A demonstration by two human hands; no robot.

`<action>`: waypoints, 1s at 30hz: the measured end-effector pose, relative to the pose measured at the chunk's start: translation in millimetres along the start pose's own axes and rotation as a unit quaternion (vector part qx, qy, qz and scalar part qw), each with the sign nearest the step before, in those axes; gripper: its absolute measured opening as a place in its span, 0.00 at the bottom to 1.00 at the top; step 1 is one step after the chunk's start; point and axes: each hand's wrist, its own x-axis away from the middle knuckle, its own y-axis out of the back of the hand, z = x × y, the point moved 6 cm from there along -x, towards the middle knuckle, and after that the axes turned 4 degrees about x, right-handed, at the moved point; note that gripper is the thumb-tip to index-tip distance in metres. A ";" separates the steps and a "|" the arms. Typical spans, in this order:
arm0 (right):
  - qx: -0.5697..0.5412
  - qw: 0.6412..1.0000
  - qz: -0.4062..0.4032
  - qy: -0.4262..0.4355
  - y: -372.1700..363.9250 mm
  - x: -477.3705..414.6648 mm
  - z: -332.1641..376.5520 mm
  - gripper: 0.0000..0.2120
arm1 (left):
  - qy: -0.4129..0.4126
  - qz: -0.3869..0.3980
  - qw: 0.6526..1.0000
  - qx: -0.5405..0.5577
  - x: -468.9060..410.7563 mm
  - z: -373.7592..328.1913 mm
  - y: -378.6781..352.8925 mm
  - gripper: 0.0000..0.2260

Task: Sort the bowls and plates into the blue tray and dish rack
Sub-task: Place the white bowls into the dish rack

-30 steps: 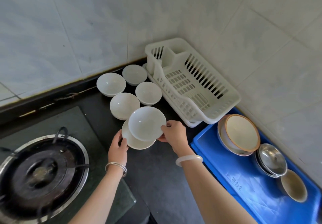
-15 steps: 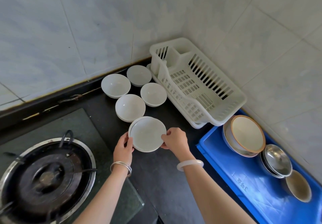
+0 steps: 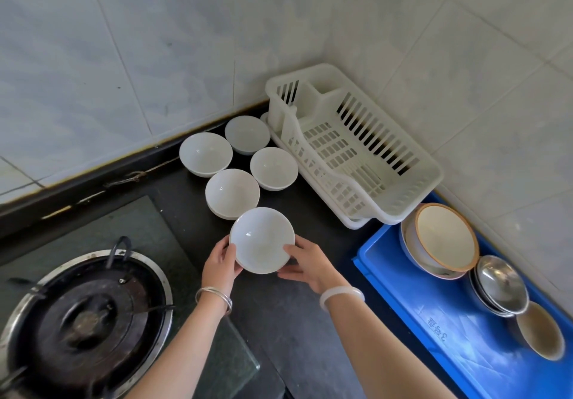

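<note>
A stack of white bowls [image 3: 262, 239] sits low over the dark counter between my hands. My left hand [image 3: 220, 260] grips its left rim and my right hand [image 3: 305, 262] holds its right side. Behind it stand several more white bowls: one [image 3: 232, 192] just beyond, others [image 3: 273, 167] [image 3: 205, 153] [image 3: 247, 133] toward the wall. The white dish rack [image 3: 353, 150] stands empty in the corner. The blue tray [image 3: 434, 321] on the right holds a brown-rimmed bowl stack [image 3: 443, 237], steel bowls [image 3: 499, 284] and a beige bowl [image 3: 541, 333].
A gas burner [image 3: 83, 315] on a glass hob fills the left foreground. Tiled walls close in behind the bowls and to the right of the rack and tray. Dark counter [image 3: 279, 312] lies between hob and tray.
The upper bowl, tilted above the lower one a second ago, has come down nested onto it. Both hands now hold the stack, slightly nearer me.
</note>
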 end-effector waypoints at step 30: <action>-0.176 0.964 -0.142 0.142 182.4 -60.7 193.4 0.05 | -0.072 0.153 0.979 -0.112 -99.5 -152.0 -280.8 0.15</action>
